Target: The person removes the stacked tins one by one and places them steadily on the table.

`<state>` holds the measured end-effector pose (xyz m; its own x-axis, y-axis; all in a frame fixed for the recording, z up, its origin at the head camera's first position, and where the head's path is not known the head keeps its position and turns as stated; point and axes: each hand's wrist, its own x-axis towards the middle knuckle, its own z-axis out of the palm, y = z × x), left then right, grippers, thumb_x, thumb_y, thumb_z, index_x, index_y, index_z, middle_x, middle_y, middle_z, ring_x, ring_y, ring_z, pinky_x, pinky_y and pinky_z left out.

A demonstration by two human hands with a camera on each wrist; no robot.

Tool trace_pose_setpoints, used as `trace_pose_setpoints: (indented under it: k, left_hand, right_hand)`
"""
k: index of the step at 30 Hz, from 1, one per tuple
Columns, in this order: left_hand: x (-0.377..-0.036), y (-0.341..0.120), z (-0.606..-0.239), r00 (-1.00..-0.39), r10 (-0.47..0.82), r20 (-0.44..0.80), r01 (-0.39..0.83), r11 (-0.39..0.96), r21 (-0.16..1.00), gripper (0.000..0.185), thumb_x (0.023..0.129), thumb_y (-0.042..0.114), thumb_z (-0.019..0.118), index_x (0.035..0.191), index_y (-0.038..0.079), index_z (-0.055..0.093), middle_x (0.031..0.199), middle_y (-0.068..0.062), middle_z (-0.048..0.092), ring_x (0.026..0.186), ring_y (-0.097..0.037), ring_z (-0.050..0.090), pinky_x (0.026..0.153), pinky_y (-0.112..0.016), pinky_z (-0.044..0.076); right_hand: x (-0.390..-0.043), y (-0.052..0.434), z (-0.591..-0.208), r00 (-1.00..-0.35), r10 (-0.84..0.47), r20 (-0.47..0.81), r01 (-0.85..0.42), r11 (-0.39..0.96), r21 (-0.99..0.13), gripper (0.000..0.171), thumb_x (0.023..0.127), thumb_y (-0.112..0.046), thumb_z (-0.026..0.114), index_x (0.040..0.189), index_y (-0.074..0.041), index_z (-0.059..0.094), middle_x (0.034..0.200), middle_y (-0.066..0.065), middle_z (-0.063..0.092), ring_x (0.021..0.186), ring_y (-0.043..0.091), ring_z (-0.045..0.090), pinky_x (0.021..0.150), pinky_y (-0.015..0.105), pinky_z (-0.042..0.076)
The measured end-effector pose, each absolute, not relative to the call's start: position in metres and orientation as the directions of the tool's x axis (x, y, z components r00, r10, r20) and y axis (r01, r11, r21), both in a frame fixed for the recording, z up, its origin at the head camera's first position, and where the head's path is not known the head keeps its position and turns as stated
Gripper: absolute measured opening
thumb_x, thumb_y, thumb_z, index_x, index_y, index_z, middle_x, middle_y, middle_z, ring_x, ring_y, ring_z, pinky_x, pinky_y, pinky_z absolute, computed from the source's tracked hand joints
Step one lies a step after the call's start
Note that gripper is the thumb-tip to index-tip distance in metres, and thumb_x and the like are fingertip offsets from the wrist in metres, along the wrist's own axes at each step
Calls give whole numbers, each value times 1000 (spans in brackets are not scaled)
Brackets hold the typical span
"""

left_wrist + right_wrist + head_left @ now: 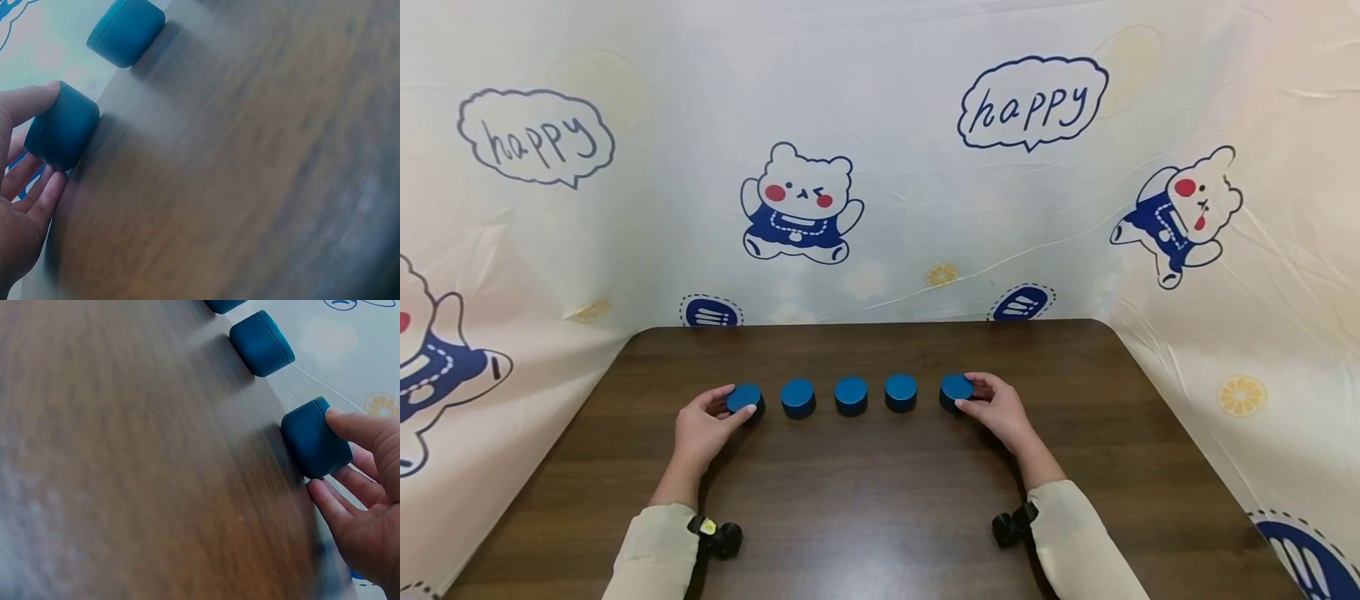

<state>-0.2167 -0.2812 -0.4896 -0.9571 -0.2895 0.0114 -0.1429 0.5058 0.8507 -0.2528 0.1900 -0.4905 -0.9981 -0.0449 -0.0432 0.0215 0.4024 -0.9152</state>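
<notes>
Head view: 5 round blue pucks (851, 394)

Matt blue pucks (851, 394), wood-grain table (880, 500)

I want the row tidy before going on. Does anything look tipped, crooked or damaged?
Nothing stands out. Five blue round blocks sit upright in a row on the table, apart from one another. The left hand pinches the leftmost block and the right hand pinches the rightmost block.

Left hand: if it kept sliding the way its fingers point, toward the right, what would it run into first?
The left hand already grips the leftmost blue puck; pushed on, that puck would probably meet the second blue puck first.
</notes>
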Motion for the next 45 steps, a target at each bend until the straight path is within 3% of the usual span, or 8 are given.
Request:
trace_pose_setpoints:
  k: [30, 39, 45]
  left_hand:
    - [-208, -282, -480, -960, -281, -16, -153, 475, 867, 72, 84, 42, 76, 141, 5, 50, 141, -21, 48, 124, -34, 49, 101, -42, 44]
    - [-201, -287, -479, -956, -291, 21, -124, 471, 874, 69, 84, 43, 75, 138, 7, 52, 135, -17, 54, 122, -31, 52, 89, -19, 50]
    - [-193, -289, -477, -956, -282, 87, -80, 533, 842, 62, 87, 39, 74, 136, 5, 54, 131, -18, 57, 119, -31, 54, 83, -10, 48]
  right_hand:
    - [-240, 191, -486, -996, -81, 27, -56, 382, -923, 63, 87, -15, 75, 142, -3, 46, 141, 20, 49, 129, 34, 49, 103, 44, 43]
    - [-229, 201, -478, -997, -45, 62, -75, 464, -883, 57, 89, -17, 74, 138, -2, 49, 137, 21, 52, 125, 35, 52, 101, 47, 44]
    - [-220, 205, -470, -994, -39, 100, -106, 494, -863, 55, 89, -18, 74, 136, -2, 52, 134, 21, 55, 122, 35, 53, 101, 49, 45]
